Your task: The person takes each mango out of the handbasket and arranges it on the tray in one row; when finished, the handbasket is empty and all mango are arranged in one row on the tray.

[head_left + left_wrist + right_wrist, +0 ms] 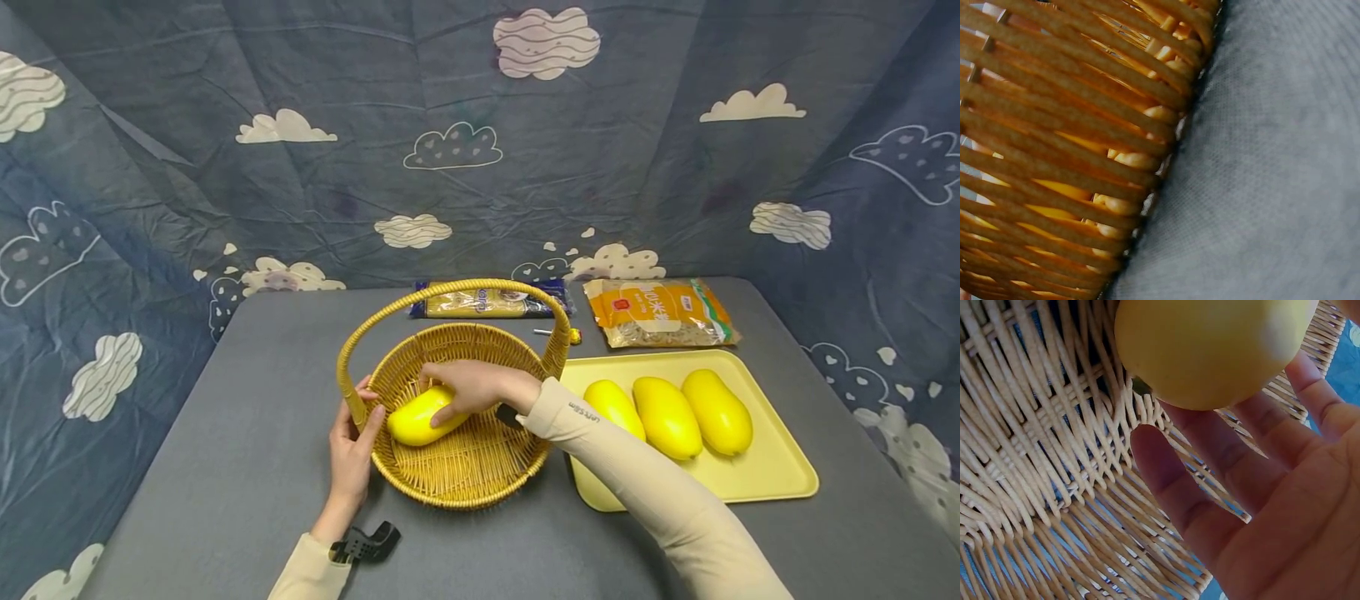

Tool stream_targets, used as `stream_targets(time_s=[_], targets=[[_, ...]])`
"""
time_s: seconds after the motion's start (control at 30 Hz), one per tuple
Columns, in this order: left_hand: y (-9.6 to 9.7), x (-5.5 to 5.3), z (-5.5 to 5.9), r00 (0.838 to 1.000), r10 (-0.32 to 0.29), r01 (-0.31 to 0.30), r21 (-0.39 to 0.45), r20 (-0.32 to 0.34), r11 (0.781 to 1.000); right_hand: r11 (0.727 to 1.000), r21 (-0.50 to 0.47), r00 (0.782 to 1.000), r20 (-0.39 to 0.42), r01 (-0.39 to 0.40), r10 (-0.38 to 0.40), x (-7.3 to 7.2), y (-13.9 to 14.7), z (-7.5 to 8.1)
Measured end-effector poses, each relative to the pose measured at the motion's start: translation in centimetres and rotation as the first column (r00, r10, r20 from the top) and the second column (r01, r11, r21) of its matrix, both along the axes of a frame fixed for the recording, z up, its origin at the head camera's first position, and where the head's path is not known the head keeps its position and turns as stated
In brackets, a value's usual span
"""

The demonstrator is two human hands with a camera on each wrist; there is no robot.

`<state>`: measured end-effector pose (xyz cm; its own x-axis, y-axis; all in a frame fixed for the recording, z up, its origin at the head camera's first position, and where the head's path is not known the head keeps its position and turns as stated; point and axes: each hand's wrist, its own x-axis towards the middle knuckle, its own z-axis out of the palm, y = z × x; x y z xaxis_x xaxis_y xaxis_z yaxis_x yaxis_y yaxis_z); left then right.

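Observation:
A round wicker basket (465, 492) with a tall arched handle stands on the grey table. My left hand (351, 454) grips its left side at the foot of the handle, thumb toward me and fingers behind. Inside the basket, my right hand (476, 387) holds a yellow mango (416, 421) at the left part of the bowl. In the right wrist view, fingers (1210, 444) lie along the underside of the mango (1210, 356), close to the woven wall. Only the woven side (1072, 125) shows in the left wrist view; the left hand is mostly hidden there.
Right of the basket, a pale yellow tray (772, 467) bears three more mangoes (667, 417), partly behind my right sleeve. Along the back lie a pack of noodles (487, 302), a small lollipop (574, 336) and an orange-labelled bag (660, 312). A cloud-patterned cloth (360, 200) hangs behind.

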<state>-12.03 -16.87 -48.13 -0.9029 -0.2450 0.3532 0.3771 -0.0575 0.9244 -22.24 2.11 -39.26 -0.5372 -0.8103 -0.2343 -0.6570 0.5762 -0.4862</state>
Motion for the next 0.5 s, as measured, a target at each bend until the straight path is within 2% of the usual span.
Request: stream_targets(time_s=[0.17, 0.4, 0.5], targets=[[0.0, 0.0, -0.1, 1.0, -0.001, 0.001, 0.0, 0.003, 1.0, 0.999, 0.037, 1.0, -0.016, -0.012, 0.013, 0.3, 0.3, 0.0], [0.0, 0.1, 0.0, 1.0, 0.008, -0.008, 0.001, -0.008, 1.0, 0.994, 0.112, 1.0, 0.017, -0.016, 0.014, 0.9, 0.9, 0.7], [0.1, 0.1, 0.0, 1.0, 0.011, -0.011, 0.007, -0.013, 1.0, 0.987, 0.16, 1.0, -0.004, -0.015, 0.016, 1.3, 1.2, 1.0]])
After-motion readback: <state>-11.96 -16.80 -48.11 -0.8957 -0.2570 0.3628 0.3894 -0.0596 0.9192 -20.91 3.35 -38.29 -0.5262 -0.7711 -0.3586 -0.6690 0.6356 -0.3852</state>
